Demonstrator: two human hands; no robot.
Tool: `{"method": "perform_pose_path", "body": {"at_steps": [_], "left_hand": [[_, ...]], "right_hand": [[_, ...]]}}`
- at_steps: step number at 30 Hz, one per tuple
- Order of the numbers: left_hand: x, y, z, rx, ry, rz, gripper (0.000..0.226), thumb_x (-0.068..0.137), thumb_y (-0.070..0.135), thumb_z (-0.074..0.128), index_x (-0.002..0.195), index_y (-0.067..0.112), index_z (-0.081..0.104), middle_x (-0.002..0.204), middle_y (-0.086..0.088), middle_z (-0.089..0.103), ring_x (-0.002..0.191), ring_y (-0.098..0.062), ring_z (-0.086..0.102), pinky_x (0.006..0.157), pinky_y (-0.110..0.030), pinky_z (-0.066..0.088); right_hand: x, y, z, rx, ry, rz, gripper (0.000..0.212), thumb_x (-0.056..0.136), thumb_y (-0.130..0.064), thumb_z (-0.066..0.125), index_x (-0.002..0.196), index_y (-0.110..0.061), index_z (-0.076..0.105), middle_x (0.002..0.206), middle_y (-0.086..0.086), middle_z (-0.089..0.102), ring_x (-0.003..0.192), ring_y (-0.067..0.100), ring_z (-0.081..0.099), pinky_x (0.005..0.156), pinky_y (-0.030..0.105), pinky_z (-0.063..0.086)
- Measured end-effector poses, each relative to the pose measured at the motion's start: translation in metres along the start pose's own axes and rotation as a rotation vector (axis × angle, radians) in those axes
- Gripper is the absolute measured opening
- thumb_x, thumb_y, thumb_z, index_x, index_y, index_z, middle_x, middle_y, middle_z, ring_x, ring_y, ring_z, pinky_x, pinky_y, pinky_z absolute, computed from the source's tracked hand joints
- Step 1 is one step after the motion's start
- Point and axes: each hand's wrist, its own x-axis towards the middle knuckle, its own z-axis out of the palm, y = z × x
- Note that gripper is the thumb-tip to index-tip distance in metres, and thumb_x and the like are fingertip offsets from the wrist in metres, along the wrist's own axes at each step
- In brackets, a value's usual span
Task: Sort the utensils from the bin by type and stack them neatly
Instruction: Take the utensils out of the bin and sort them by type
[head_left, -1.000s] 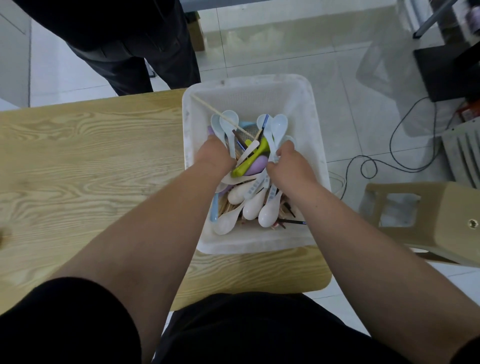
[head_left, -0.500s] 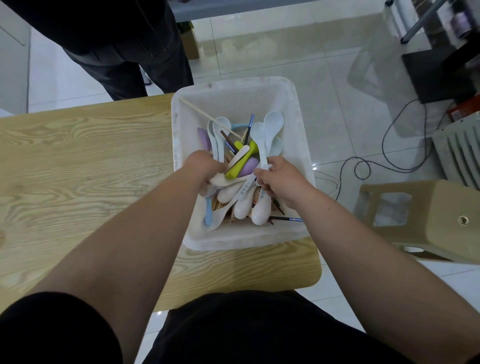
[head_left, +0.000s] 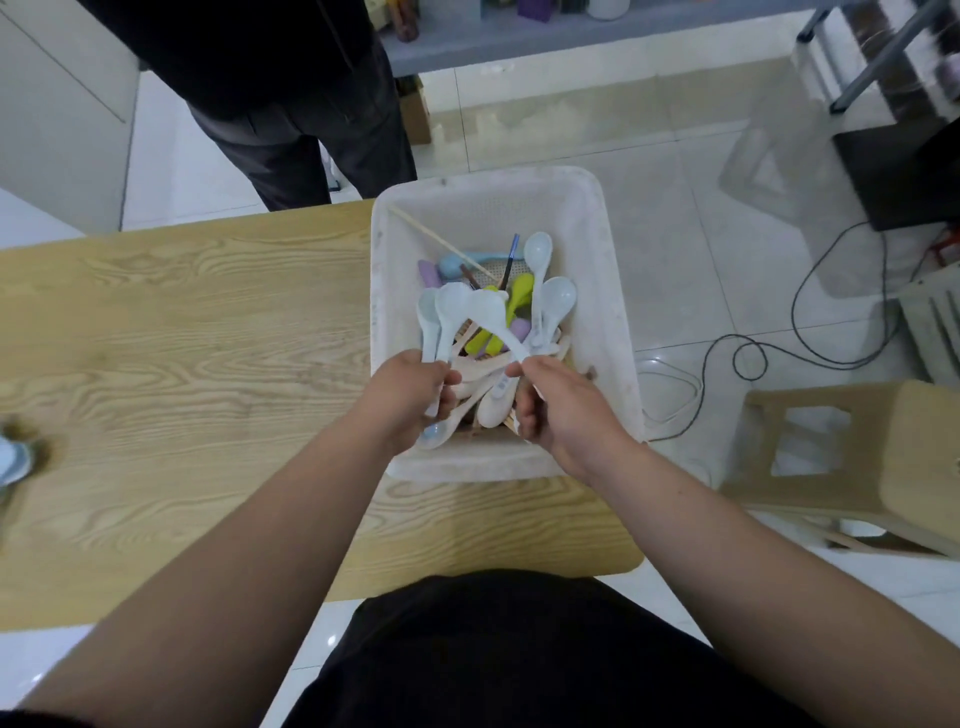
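Raising white spoons (head_left: 449, 312) higher than before above the bin (head_left: 615, 312), gripping two in the curled left hand (head_left: 410, 400), pinching one with the right hand (head_left: 566, 410).

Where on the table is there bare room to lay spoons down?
The wide table stretch left of the bin is bare, up to a blurred object at the left edge. The strip nearer than the bin is narrow. The bin itself is crowded.
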Motion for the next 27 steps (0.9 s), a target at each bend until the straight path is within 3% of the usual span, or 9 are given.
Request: {"method": "perform_pose_path", "body": {"at_steps": [3, 8, 11, 14, 17, 20, 22, 25, 27], "left_hand": [[-0.03, -0.016, 0.006, -0.08, -0.07, 0.016, 0.012, 0.096, 0.001, 0.051, 0.105, 0.004, 0.059, 0.082, -0.006, 0.063, 0.053, -0.01, 0.051, 0.051, -0.024, 0.046], [-0.061, -0.04, 0.011, -0.218, -0.056, 0.114, 0.018, 0.099, 0.005, 0.05, 0.113, 0.0, 0.061, 0.093, -0.016, 0.067, 0.077, -0.023, 0.061, 0.068, -0.031, 0.052], [-0.073, -0.054, 0.006, -0.275, -0.018, 0.153, 0.022, 0.101, 0.007, 0.05, 0.118, 0.007, 0.064, 0.103, -0.016, 0.073, 0.089, -0.023, 0.071, 0.082, -0.038, 0.059], [-0.084, -0.066, -0.006, -0.318, 0.004, 0.173, 0.024, 0.101, 0.005, 0.049, 0.123, 0.004, 0.061, 0.112, -0.019, 0.07, 0.102, -0.028, 0.07, 0.082, -0.035, 0.059], [-0.092, -0.078, -0.026, -0.378, -0.036, 0.215, 0.031, 0.1, 0.001, 0.048, 0.129, 0.005, 0.058, 0.118, -0.02, 0.069, 0.109, -0.032, 0.068, 0.083, -0.036, 0.058], [-0.107, -0.087, -0.048, -0.402, -0.063, 0.25, 0.031, 0.101, 0.001, 0.047, 0.129, 0.008, 0.057, 0.117, -0.018, 0.071, 0.109, -0.032, 0.069, 0.087, -0.04, 0.057], [-0.122, -0.094, -0.064, -0.332, -0.027, 0.258, 0.028, 0.101, 0.001, 0.047, 0.126, 0.009, 0.057, 0.113, -0.018, 0.071, 0.102, -0.029, 0.071, 0.079, -0.035, 0.059], [-0.143, -0.115, -0.095, -0.126, 0.017, 0.271, 0.021, 0.1, 0.006, 0.049, 0.116, 0.013, 0.058, 0.108, -0.014, 0.071, 0.094, -0.019, 0.073, 0.073, -0.03, 0.057], [-0.154, -0.131, -0.119, 0.019, 0.049, 0.303, 0.019, 0.098, 0.012, 0.051, 0.114, 0.019, 0.057, 0.102, -0.006, 0.072, 0.084, -0.008, 0.073, 0.071, -0.03, 0.052]], "right_hand": [[-0.012, 0.01, 0.008, -0.141, -0.075, -0.068, 0.026, 0.106, -0.029, 0.044, 0.103, -0.017, 0.068, 0.06, -0.001, 0.054, 0.054, 0.012, 0.047, 0.055, 0.028, 0.041], [-0.024, 0.023, 0.014, -0.516, -0.132, -0.239, 0.025, 0.105, -0.03, 0.045, 0.101, -0.031, 0.07, 0.067, -0.012, 0.059, 0.065, 0.008, 0.055, 0.071, 0.036, 0.05], [-0.034, 0.031, 0.022, -0.718, -0.227, -0.356, 0.034, 0.107, -0.029, 0.041, 0.134, -0.04, 0.059, 0.088, -0.02, 0.063, 0.084, -0.001, 0.057, 0.082, 0.022, 0.047], [-0.038, 0.046, 0.031, -0.973, -0.297, -0.482, 0.044, 0.106, -0.035, 0.034, 0.148, -0.033, 0.046, 0.113, -0.004, 0.064, 0.103, 0.009, 0.057, 0.084, 0.024, 0.042], [-0.041, 0.056, 0.039, -1.073, -0.342, -0.425, 0.052, 0.105, -0.045, 0.034, 0.156, -0.035, 0.03, 0.125, 0.009, 0.051, 0.121, 0.021, 0.047, 0.099, 0.033, 0.039], [-0.05, 0.056, 0.057, -0.934, -0.347, -0.288, 0.059, 0.104, -0.048, 0.04, 0.158, -0.03, 0.026, 0.145, 0.004, 0.04, 0.138, 0.016, 0.035, 0.117, 0.035, 0.027], [-0.056, 0.057, 0.079, -0.764, -0.323, -0.221, 0.054, 0.102, -0.05, 0.044, 0.152, -0.031, 0.039, 0.141, -0.007, 0.05, 0.131, 0.011, 0.046, 0.112, 0.034, 0.034], [-0.067, 0.069, 0.123, -0.654, -0.308, -0.154, 0.021, 0.1, -0.045, 0.049, 0.113, -0.033, 0.06, 0.094, -0.015, 0.064, 0.083, 0.007, 0.062, 0.074, 0.03, 0.05], [-0.074, 0.086, 0.153, -0.609, -0.264, -0.152, 0.017, 0.098, -0.041, 0.054, 0.105, -0.027, 0.062, 0.09, -0.01, 0.07, 0.077, 0.011, 0.067, 0.062, 0.033, 0.054]]}}
